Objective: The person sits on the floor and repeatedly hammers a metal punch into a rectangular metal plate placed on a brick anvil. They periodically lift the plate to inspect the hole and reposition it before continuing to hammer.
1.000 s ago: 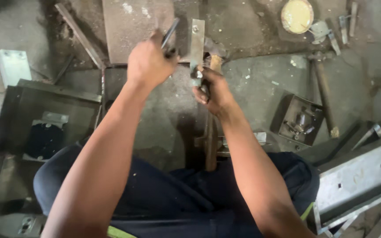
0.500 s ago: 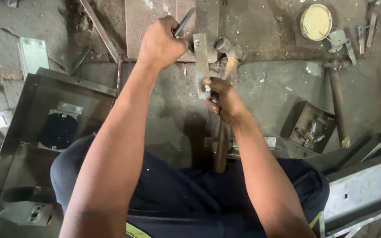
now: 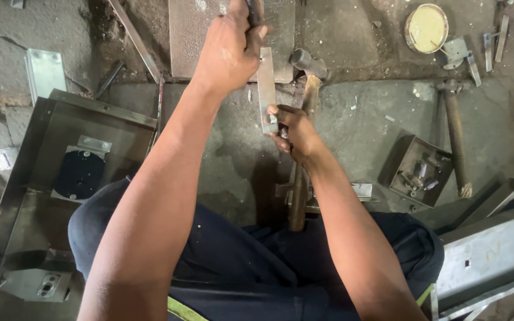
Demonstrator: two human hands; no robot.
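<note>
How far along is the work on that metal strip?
Done: the right hand has the flat metal strip stood on the steel plate. In hand: the left hand grips a dark tool above it. Left: the hammer lies unused on the floor.

a: floor? 
b: rough grey concrete floor (image 3: 352, 125), cracked, dusty, dirt patch at top left.
a: stuff lying around?
b: flat steel plate (image 3: 185, 35) at top. dark metal panel (image 3: 37, 196) on the left with a round black part on it. round yellowish lid (image 3: 426, 27) top right, second hammer (image 3: 454, 137) on the right, small open metal box (image 3: 419, 172) of bits beside it. pale steel channel (image 3: 489, 255) bottom right.
a: light?
b: even daylight, soft shadows. no walls in view.
</note>
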